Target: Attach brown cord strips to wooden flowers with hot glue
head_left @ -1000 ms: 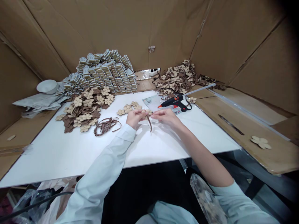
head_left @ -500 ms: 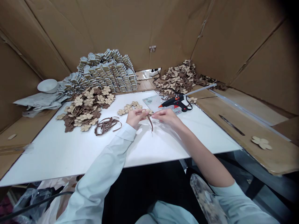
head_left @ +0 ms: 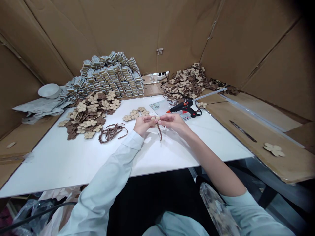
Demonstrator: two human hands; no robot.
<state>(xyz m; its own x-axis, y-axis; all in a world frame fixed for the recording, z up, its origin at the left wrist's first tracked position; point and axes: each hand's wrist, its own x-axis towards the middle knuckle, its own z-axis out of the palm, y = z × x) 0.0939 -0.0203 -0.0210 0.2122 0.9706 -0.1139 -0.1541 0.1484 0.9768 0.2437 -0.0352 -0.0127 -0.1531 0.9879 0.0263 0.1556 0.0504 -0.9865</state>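
Over the middle of the white table top [head_left: 73, 164], my left hand [head_left: 143, 125] and my right hand [head_left: 172, 121] meet fingertip to fingertip. Together they pinch a small beige flower piece [head_left: 156, 118] with a brown ribbon strip [head_left: 159, 131] hanging down from it. Just left of my left hand lies a loose coil of brown ribbon [head_left: 112, 131]. A short row of beige flowers [head_left: 135, 113] lies right behind my hands. A black and orange glue gun [head_left: 185, 108] rests on a sheet just beyond my right hand.
A heap of beige and brown flowers [head_left: 89, 115] lies at the left, with stacked small packets [head_left: 112, 78] behind it. Another flower heap [head_left: 189, 82] sits at the back right. A white bowl [head_left: 49, 90] stands far left. Cardboard walls [head_left: 147, 29] surround the table.
My two hands have drawn slightly closer together around the flower piece, and the hanging ribbon strip has shifted a little. Nothing else on the table has moved.
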